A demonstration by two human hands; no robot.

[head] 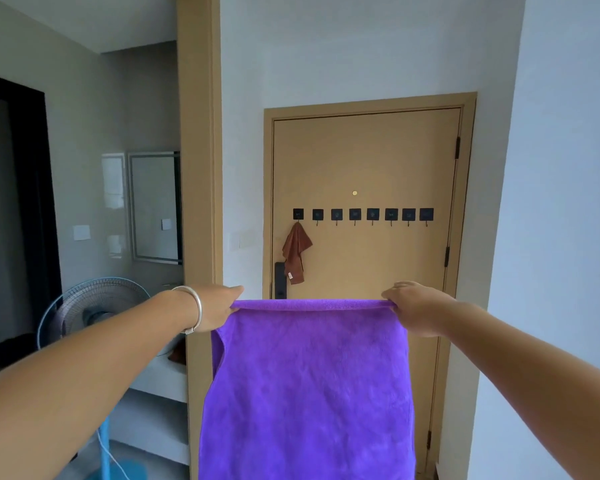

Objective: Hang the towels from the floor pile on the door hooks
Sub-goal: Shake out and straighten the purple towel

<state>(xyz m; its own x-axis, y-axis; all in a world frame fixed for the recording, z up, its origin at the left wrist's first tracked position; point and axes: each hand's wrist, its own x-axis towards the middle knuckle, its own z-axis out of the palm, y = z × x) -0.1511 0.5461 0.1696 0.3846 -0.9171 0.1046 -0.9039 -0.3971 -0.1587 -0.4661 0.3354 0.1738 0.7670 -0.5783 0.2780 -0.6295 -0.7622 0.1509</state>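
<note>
Before a tan door [364, 161], the left hand [215, 308] and right hand [414, 308] are pinching a plush purple towel [307, 386] by its top corners, fingers clamped on the fabric. Its lower edge is running out of view, and a crumpled brown towel [296, 252] is hanging from the leftmost black hook [298, 216].

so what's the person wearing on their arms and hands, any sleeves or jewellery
Both forearms are bare as far as the frame shows, with no sleeves in view. The left hand has a plain silver-coloured bangle round the wrist, smooth and rounded. The right hand shows no gloves, watch or bracelet. No rings are visible on either hand, though most of the fingers are hidden.
</note>
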